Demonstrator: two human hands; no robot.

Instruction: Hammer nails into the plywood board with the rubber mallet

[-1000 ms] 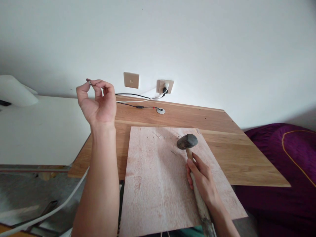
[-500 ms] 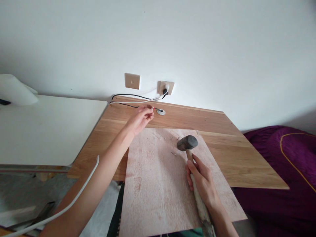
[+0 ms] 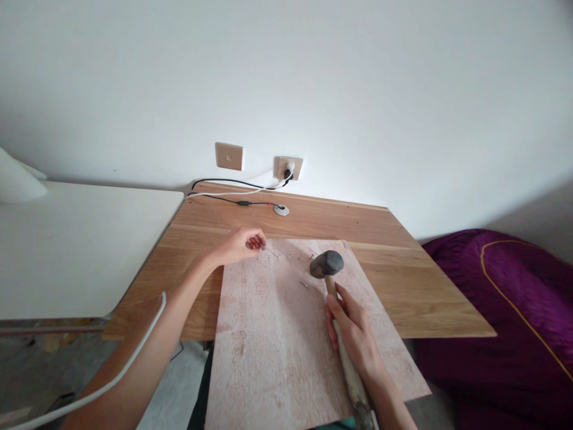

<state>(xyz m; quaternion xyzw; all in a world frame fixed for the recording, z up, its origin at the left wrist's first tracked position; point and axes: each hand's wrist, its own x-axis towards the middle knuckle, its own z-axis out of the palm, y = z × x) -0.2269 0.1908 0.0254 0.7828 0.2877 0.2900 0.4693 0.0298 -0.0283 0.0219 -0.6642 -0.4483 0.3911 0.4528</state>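
My right hand (image 3: 351, 316) is wrapped round the wooden handle of a mallet (image 3: 326, 264) with a dark, blunt head. The head rests on or hovers just over the far right part of a pale wooden board (image 3: 268, 334); I cannot tell which. My left hand (image 3: 251, 239) is at the board's far left corner, fingers curled in and thumb side toward the board. Whatever small thing those fingers hold, if any, is hidden. Several small nails (image 3: 280, 256) sit in a row near the far edge, and one loose nail (image 3: 303, 283) lies nearer, left of the mallet.
Beneath the board is a wooden tabletop (image 3: 421, 298) against the wall. Cables (image 3: 228, 194) run along its back from a wall socket (image 3: 289, 167) and past a round grommet (image 3: 281, 210). A white table (image 3: 89, 251) stands left, purple fabric (image 3: 461, 280) right. A white cord (image 3: 129, 364) crosses my left forearm.
My left hand has come back from the cables near the grommet to the board's far left corner. The mallet stays in my right hand; the whole view has shifted slightly.
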